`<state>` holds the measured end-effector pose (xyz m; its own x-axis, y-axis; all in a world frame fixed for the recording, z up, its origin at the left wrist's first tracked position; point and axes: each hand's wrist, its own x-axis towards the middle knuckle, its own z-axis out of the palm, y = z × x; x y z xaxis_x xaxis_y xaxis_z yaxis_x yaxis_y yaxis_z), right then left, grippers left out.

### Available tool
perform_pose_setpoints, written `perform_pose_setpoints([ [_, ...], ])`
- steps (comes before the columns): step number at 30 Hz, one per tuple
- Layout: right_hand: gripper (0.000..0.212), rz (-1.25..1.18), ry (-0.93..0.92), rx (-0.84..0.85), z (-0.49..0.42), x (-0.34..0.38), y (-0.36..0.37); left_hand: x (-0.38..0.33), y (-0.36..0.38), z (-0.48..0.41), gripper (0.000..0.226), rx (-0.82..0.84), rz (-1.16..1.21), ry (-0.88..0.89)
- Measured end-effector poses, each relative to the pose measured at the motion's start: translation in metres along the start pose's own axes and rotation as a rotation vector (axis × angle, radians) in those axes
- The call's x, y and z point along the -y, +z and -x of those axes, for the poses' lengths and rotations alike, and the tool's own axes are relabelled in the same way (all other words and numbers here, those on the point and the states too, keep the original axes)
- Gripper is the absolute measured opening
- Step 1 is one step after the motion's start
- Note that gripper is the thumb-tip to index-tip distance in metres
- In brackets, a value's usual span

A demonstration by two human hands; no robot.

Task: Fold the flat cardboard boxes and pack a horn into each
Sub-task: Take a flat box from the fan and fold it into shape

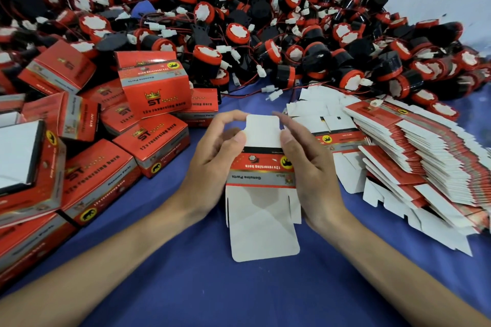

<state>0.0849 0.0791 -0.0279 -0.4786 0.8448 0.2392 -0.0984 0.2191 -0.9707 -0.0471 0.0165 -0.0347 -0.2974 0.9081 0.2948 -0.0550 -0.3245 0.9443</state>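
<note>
A: Flat box (pixel 261 170) is hanging mid-frame over the blue cloth (pixel 186 287), with both hands gripping it. The left hand (pixel 212 156) is pinching the left edge, thumb pressing on the white top flap and fingers curling round behind. The right hand (pixel 310 167) is mirroring that on the right edge.

B: Anything packed yet?

A: Folded boxes (pixel 106 141) are piling up on the left, mostly closed, so I can't tell what's sitting inside. Loose horns (pixel 265 34) are heaping along the back wall, and a stack of flat boxes (pixel 411 154) is fanning out on the right.
</note>
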Motion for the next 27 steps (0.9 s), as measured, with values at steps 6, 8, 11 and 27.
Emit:
perform_pose_setpoints([
  [6, 0.022, 0.0, -0.038, -0.018, 0.0011, -0.0003, 0.0025, -0.0006, 0.0018, 0.0025, 0.031, -0.007, -0.094, 0.036],
  [8, 0.025, -0.002, -0.023, -0.04, 0.0027, -0.0014, 0.0034, -0.0002, 0.0018, 0.0033, 0.028, -0.027, -0.138, 0.033],
  [11, 0.021, -0.006, 0.004, -0.084, 0.0023, -0.0038, 0.0037, 0.0018, 0.0024, 0.0033, 0.027, -0.051, -0.218, 0.061],
  [27, 0.039, 0.106, -0.063, -0.062, 0.0026, -0.0069, 0.0049, 0.0001, -0.0006, 0.0038, 0.029, 0.128, -0.184, 0.064],
])
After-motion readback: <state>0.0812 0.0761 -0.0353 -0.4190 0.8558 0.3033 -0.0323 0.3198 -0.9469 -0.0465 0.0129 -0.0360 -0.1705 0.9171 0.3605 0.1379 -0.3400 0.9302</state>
